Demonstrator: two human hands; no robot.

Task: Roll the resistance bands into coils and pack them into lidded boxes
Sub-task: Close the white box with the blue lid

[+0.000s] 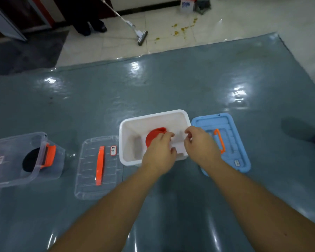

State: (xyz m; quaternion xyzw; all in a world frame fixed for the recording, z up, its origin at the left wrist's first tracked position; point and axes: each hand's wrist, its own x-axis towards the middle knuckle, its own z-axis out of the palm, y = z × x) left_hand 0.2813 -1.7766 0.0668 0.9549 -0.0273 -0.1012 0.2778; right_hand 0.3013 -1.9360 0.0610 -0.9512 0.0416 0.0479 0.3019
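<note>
- Head view: the red coil [155, 136] sits inside the white box [135, 161], under the left hand [159, 152], whose curled fingers grip it.
- The right hand [200, 142], loosely curled and empty, hovers over the box's right rim, nearer the blue lid [240, 157] lying just right of the box.

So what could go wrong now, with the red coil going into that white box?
1. The left hand is on the red coil in the white box; once let go, the rolled band might spring loose and unroll.
2. The blue lid lies right beside the box, under the right hand; a careless move could knock it away.
3. The clear lid lies nearby too, so lids might get mixed up.
</note>
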